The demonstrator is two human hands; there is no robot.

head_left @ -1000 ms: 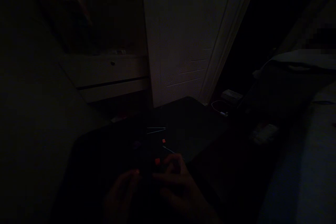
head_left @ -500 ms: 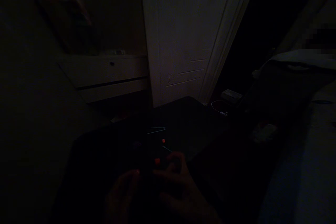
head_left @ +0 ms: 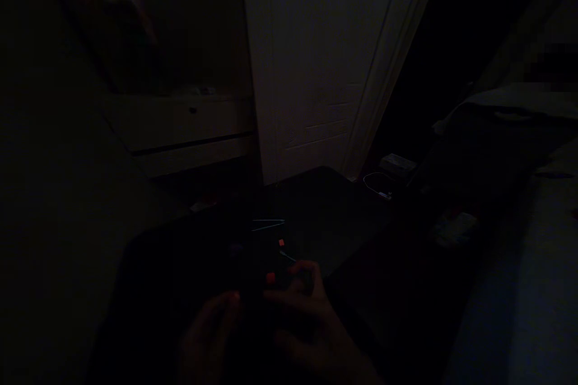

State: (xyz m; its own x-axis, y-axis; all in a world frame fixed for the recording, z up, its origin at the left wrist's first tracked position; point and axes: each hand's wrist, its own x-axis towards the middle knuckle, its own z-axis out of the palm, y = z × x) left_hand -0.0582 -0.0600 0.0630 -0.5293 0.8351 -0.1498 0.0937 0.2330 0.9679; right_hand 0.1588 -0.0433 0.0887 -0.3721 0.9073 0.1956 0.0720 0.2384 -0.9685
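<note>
The scene is very dark. My left hand is low in the view, its thumb and fingertips pinched together. A faint reddish glint shows at the tips, but what they hold is too dark to name. Just right of it, my right hand has bent fingers, with a black area between forefinger and thumb where a held thing cannot be made out. Beyond the fingers are an orange-red block and a smaller orange-red piece. A thin metal rod reaches the right fingers; whether they touch it is unclear.
Farther back on the dark tabletop lies a thin V-shaped metal tool, like tweezers. Behind are a pale door and a drawer unit. To the right are a white cable, a small box and pale fabric.
The picture has become slightly darker. Both hands and the things on the tabletop stay almost exactly where they were.
</note>
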